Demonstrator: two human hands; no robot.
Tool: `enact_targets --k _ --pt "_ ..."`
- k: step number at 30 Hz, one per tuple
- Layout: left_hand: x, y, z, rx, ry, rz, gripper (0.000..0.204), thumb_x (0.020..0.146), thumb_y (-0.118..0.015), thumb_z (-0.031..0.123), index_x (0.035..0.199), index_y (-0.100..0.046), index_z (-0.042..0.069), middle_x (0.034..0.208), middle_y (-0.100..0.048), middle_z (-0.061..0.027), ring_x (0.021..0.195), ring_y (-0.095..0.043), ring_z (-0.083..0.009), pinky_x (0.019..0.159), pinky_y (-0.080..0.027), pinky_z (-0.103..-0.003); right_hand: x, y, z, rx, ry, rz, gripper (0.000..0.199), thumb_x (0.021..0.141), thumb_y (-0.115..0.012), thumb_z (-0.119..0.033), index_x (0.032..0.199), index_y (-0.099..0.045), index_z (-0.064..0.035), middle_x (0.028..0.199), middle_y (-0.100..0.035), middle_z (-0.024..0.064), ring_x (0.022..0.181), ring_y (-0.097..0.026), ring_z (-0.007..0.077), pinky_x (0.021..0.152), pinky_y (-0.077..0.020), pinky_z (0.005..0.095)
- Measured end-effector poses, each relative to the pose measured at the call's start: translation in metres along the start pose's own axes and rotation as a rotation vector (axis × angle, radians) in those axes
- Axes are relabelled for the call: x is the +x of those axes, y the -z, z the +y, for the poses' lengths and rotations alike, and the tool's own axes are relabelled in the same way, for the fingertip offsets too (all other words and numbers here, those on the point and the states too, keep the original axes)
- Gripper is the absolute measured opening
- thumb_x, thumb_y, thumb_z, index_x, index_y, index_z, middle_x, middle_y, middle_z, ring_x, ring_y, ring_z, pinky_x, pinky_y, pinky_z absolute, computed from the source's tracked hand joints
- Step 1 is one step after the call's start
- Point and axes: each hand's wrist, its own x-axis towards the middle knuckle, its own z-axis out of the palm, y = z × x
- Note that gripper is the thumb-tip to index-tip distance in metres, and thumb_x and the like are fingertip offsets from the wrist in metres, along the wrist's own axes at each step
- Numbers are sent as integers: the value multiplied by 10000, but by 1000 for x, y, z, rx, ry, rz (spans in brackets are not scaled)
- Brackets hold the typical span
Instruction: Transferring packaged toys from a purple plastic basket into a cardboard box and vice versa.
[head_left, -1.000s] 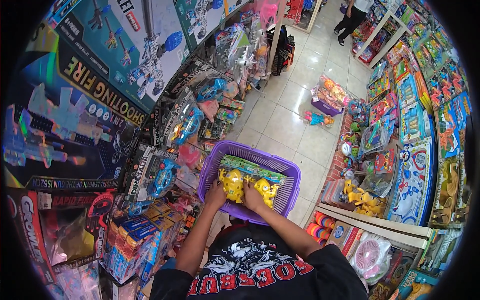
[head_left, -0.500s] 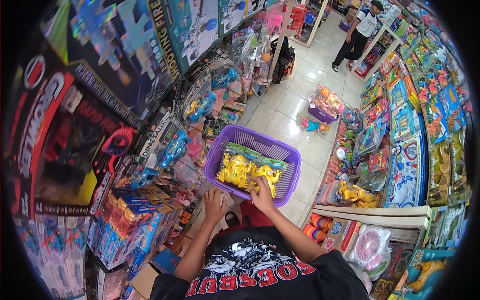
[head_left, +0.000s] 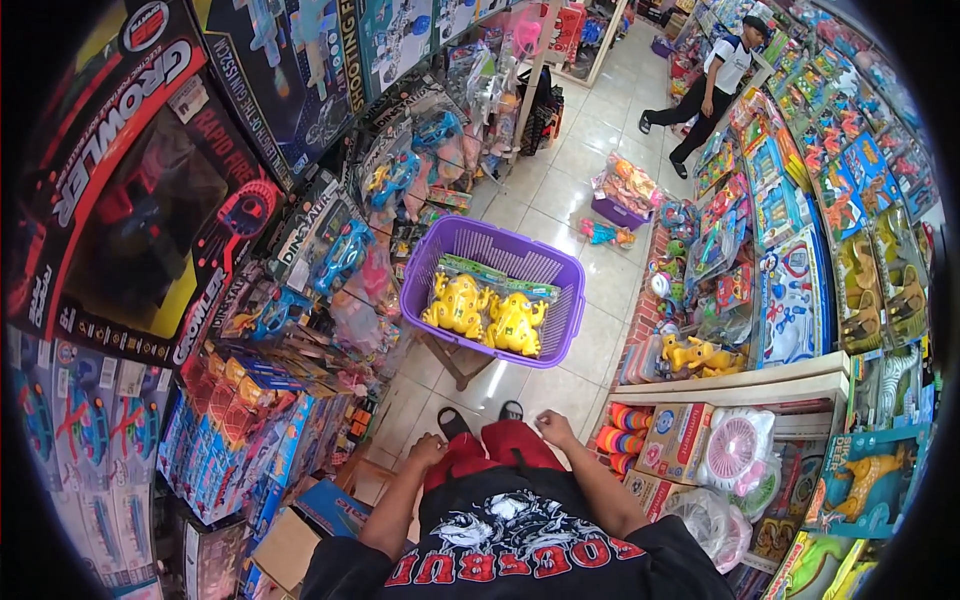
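A purple plastic basket (head_left: 575, 300) stands in front of me on a low wooden stool (head_left: 458, 372). Inside it, two yellow frog-shaped toys lie side by side: the left frog (head_left: 457, 306) and the right frog (head_left: 516, 323). Packages with green cards (head_left: 500, 279) are behind them. My left hand (head_left: 428, 450) hangs by my left thigh, its fingers loosely curled in with nothing seen in them. Beside my right thigh is my right hand (head_left: 553, 428), also curled and holding nothing visible. Both hands are apart from the basket.
Boxed toys (head_left: 120, 200) and hanging packets crowd the left side. Along the right runs a shelf (head_left: 740, 380) of packaged toys, with a pink fan (head_left: 738, 447) below. A smaller purple basket (head_left: 622, 212) of dolls sits on the tiled floor. Farther off, a person (head_left: 705, 90) walks.
My right hand has let go of the right frog and left the basket. My left hand has drawn back from the rim. Both are now by my thighs. The distant person has moved.
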Motion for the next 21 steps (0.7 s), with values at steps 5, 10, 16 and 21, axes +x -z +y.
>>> enact_targets --k 5,10,16,21 --pt "-19 -25 -4 -16 135 -134 462 890 -536 402 1191 -603 59 1253 -561 -207 1180 -533 -347 985 -432 -429 -37 25 110 -208 -556 -400 331 842 -621 -275 1024 -655 -1 822 -693 157 608 -685 247 538 -558 341" --pt "-54 -73 -14 -111 174 -83 466 887 -522 390 1108 -643 -2 1182 -609 -237 1142 -564 -363 972 -444 -416 -83 47 136 -166 -556 -390 315 843 -622 -245 1012 -660 18 784 -689 144 601 -679 249 496 -542 353" --pt "-75 -181 -27 -143 183 -51 451 910 -498 406 1051 -672 14 1145 -630 -228 1146 -565 -363 963 -447 -416 -125 62 167 99 -508 -282 320 857 -621 -239 1025 -660 31 763 -685 144 587 -666 230 483 -530 339" --pt "-143 -255 10 -480 376 212 494 934 -479 459 1067 -663 21 1120 -642 -223 1116 -586 -346 961 -444 -395 -143 62 194 -39 -470 -416 293 849 -638 -233 969 -679 31 731 -670 144 595 -660 223 469 -507 353"
